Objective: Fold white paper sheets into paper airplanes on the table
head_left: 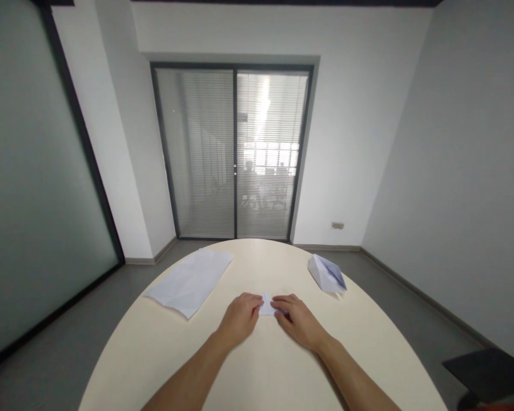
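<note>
A small piece of folded white paper point(266, 309) lies on the table between my two hands. My left hand point(241, 317) is closed at its left edge, fingertips and thumb pressed together on the paper. From the other side, my right hand point(298, 321) grips the right edge, its fingers lying over the top and its thumb nearer to me. Both hands cover the ends of the paper, so only its middle shows. The exact folds are too small to make out.
The round cream table point(257, 365) carries a large white paper sheet point(192, 279) at the left. A folded paper shape point(326, 275) stands near the right edge. At lower right is a dark chair point(488, 371). Beyond the table are glass doors point(235, 154) with blinds.
</note>
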Available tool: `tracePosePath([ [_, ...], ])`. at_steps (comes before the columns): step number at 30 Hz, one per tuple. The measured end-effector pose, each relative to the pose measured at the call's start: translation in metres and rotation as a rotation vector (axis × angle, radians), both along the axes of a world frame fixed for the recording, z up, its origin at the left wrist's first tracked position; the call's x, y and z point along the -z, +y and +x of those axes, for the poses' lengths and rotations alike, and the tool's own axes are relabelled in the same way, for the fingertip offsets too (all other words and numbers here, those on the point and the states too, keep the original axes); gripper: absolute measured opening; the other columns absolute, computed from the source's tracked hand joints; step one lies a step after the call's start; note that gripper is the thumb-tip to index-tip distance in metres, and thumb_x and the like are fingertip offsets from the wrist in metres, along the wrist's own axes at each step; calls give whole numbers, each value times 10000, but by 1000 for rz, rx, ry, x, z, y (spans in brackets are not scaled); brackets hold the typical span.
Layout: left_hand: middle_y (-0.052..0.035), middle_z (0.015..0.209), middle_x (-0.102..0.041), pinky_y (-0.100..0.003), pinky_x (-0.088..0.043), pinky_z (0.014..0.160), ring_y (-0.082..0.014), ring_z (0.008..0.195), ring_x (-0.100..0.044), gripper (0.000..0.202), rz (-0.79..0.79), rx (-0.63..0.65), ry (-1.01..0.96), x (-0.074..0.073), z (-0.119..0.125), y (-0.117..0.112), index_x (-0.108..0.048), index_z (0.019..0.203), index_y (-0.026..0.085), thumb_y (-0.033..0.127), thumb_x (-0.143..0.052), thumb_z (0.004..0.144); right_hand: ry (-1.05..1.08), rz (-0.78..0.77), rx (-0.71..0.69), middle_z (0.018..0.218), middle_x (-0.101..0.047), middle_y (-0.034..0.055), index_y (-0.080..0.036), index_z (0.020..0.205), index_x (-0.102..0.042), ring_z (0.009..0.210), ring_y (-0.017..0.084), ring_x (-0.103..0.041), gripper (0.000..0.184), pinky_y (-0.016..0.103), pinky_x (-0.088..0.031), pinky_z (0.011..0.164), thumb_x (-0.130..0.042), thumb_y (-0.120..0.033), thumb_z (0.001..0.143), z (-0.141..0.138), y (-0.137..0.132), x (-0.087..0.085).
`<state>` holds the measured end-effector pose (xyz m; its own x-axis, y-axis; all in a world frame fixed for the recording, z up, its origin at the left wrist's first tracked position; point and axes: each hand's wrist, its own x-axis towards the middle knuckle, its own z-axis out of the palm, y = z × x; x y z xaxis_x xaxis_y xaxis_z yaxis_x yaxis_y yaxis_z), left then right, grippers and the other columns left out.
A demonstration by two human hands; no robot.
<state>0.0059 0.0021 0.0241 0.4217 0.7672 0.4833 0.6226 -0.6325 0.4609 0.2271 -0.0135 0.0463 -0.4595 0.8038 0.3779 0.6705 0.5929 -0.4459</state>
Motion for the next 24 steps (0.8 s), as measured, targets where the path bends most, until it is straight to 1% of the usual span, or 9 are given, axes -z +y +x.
tracePosePath([
  [2,-50,1118,-706,-389,-469,987,-218,1062,-605,238,-7,7,2,-2,0,-3,-707,1054,223,153,-548,891,-2,-7,-15,1236,-674,115,-204,1161,-702,1140,270,-576,312,437,-439,1004,-563,-266,888,-2,-2,-1],
  [4,-51,1068,-703,-391,-476,964,-226,1042,-604,176,-10,10,10,-4,-1,-5,-702,1012,219,192,-609,866,5,-10,-23,1223,-680,122,-191,1104,-707,1141,275,-579,275,438,-451,994,-592,-284,871,-4,-4,-3],
  [7,-45,1021,-683,-379,-481,942,-220,1023,-599,112,-1,45,25,-6,0,-9,-676,943,218,199,-651,836,12,11,-44,1201,-685,114,-198,1034,-698,1152,275,-579,220,440,-452,1004,-612,-306,862,-6,-8,-6],
  [9,-49,1083,-673,-385,-464,981,-221,1078,-586,83,13,78,30,-6,0,-10,-657,908,218,183,-644,835,4,23,-63,1224,-676,110,-203,1061,-688,1179,276,-573,234,451,-440,1031,-602,-318,875,-6,-10,-7],
  [11,-58,1172,-659,-406,-434,1037,-228,1147,-566,88,24,104,27,-4,0,-10,-641,914,217,173,-628,839,-9,13,-79,1259,-667,105,-208,1132,-678,1217,278,-563,281,465,-428,1059,-569,-331,905,-6,-10,-7],
  [14,-79,1229,-647,-448,-407,1080,-248,1190,-555,164,29,106,37,0,0,-9,-623,1004,210,193,-619,840,-23,-22,-111,1293,-660,90,-224,1231,-661,1268,280,-546,344,493,-400,1102,-517,-353,946,-4,-8,-5],
  [17,-89,1275,-631,-473,-401,1089,-259,1208,-548,339,45,104,81,1,-1,-9,-577,1201,209,237,-600,864,-31,-35,-172,1324,-642,71,-249,1305,-621,1301,264,-528,378,501,-367,1140,-492,-351,965,-3,-7,-6],
  [19,-85,1319,-612,-479,-393,1096,-262,1226,-538,405,56,109,118,0,-1,-9,-543,1287,221,265,-588,887,-37,-28,-198,1358,-615,67,-258,1346,-587,1319,256,-512,399,497,-357,1152,-492,-341,967,-1,-8,-8],
  [24,-67,1344,-605,-467,-388,1106,-258,1248,-527,392,43,101,166,-2,2,-10,-568,1292,247,290,-589,902,-67,-14,-193,1402,-571,66,-268,1381,-550,1335,245,-497,420,482,-361,1156,-499,-326,967,3,-10,-9],
])
